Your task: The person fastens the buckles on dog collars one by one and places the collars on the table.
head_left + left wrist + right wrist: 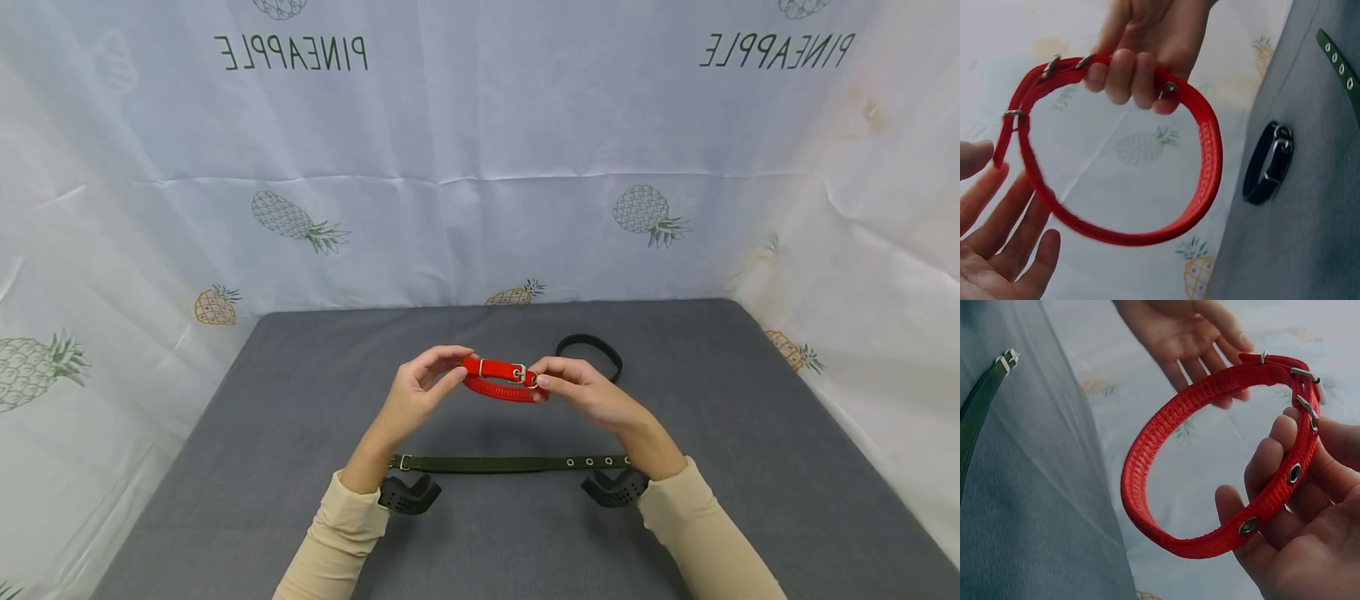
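Observation:
A red dog collar (498, 368), buckled into a ring, is held up above the table between both hands. My right hand (588, 392) grips it near the buckle, fingers wrapped through the ring; metal eyelets show along the band in the right wrist view. My left hand (420, 392) has thumb and forefinger at the strap's loose end, pinching lightly, with the other fingers (1010, 244) stretched along the ring's outside. Below, a green collar (495, 464) with eyelets lies straight across the table. Behind my right hand, a black collar (600, 340) rests in a loop.
The grey table (300, 400) has white pineapple-print curtains (480, 242) behind it and at both sides. A black wrist device (408, 494) is worn on the left wrist, and another black device (615, 489) on the right. Both sit over the green collar's near side in the head view.

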Demonstrator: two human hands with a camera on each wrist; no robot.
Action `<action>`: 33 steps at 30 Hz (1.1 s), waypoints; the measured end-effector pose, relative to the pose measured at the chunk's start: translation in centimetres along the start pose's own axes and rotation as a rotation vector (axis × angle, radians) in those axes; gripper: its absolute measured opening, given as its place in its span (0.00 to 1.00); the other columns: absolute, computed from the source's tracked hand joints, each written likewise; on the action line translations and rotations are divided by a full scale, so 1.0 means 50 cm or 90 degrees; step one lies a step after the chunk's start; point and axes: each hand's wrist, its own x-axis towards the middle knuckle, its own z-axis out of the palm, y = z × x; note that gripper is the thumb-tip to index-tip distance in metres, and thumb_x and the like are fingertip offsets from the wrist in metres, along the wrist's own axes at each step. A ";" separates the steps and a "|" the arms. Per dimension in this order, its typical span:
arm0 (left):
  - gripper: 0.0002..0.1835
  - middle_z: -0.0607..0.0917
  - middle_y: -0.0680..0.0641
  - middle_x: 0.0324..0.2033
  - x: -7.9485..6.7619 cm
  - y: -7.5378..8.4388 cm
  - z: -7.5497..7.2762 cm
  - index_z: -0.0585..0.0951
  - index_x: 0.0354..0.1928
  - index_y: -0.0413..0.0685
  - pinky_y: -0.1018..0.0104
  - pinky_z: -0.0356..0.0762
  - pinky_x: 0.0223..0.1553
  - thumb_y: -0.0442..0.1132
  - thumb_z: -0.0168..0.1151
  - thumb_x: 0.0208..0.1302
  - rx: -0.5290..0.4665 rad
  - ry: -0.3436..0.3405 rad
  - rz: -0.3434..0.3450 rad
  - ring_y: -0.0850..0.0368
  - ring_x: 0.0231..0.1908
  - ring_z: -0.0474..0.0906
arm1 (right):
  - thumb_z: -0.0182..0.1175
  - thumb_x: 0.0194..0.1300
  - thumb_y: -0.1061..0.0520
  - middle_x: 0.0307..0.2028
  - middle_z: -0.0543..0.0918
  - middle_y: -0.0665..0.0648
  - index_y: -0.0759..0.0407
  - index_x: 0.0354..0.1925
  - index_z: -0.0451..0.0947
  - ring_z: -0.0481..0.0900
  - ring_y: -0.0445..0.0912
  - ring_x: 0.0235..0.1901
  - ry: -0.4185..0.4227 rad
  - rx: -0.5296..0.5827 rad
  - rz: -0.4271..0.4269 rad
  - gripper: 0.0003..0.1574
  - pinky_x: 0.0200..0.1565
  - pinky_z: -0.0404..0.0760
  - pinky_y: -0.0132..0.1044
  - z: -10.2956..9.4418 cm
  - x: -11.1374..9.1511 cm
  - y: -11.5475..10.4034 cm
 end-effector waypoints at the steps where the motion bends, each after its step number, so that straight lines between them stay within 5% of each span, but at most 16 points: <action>1: 0.16 0.81 0.33 0.50 -0.002 -0.002 -0.004 0.77 0.54 0.32 0.75 0.77 0.55 0.31 0.58 0.66 0.003 0.006 0.002 0.72 0.49 0.78 | 0.49 0.74 0.59 0.31 0.79 0.43 0.60 0.45 0.76 0.75 0.38 0.36 0.005 -0.018 0.005 0.09 0.46 0.76 0.33 0.000 0.001 0.001; 8: 0.14 0.83 0.63 0.45 -0.016 -0.011 -0.031 0.77 0.53 0.32 0.78 0.76 0.55 0.28 0.57 0.66 0.024 0.033 -0.006 0.72 0.48 0.79 | 0.50 0.74 0.58 0.33 0.79 0.38 0.75 0.47 0.73 0.75 0.38 0.38 0.016 -0.108 -0.012 0.17 0.47 0.75 0.32 0.006 0.012 0.006; 14: 0.13 0.83 0.64 0.44 -0.030 -0.026 -0.049 0.77 0.52 0.31 0.79 0.77 0.54 0.27 0.56 0.67 0.026 0.033 -0.009 0.72 0.47 0.80 | 0.52 0.72 0.59 0.35 0.82 0.55 0.68 0.46 0.77 0.75 0.34 0.37 0.065 -0.174 -0.037 0.13 0.43 0.77 0.30 0.012 0.022 0.019; 18: 0.13 0.83 0.66 0.43 -0.042 -0.037 -0.059 0.77 0.52 0.30 0.79 0.78 0.53 0.27 0.55 0.67 0.026 0.028 -0.031 0.75 0.47 0.80 | 0.54 0.71 0.61 0.37 0.82 0.66 0.66 0.47 0.79 0.75 0.44 0.36 0.115 -0.231 -0.048 0.12 0.36 0.76 0.34 0.013 0.032 0.037; 21: 0.14 0.82 0.68 0.42 -0.049 -0.047 -0.067 0.76 0.53 0.29 0.79 0.78 0.52 0.30 0.54 0.69 0.028 0.023 -0.047 0.76 0.47 0.80 | 0.56 0.68 0.63 0.38 0.84 0.67 0.67 0.47 0.80 0.79 0.57 0.48 0.164 -0.274 -0.051 0.12 0.48 0.82 0.44 0.014 0.040 0.054; 25: 0.14 0.82 0.69 0.42 -0.059 -0.059 -0.074 0.76 0.53 0.30 0.80 0.78 0.52 0.32 0.54 0.70 0.030 0.014 -0.075 0.76 0.46 0.80 | 0.59 0.64 0.66 0.39 0.86 0.66 0.69 0.46 0.82 0.74 0.65 0.60 0.210 -0.338 -0.076 0.12 0.63 0.71 0.59 0.014 0.057 0.084; 33: 0.14 0.83 0.68 0.42 -0.075 -0.076 -0.084 0.76 0.52 0.29 0.80 0.78 0.52 0.32 0.54 0.70 0.038 0.017 -0.086 0.76 0.46 0.80 | 0.62 0.62 0.65 0.34 0.87 0.60 0.65 0.41 0.84 0.82 0.51 0.37 0.229 -0.409 -0.161 0.09 0.66 0.69 0.58 0.019 0.090 0.135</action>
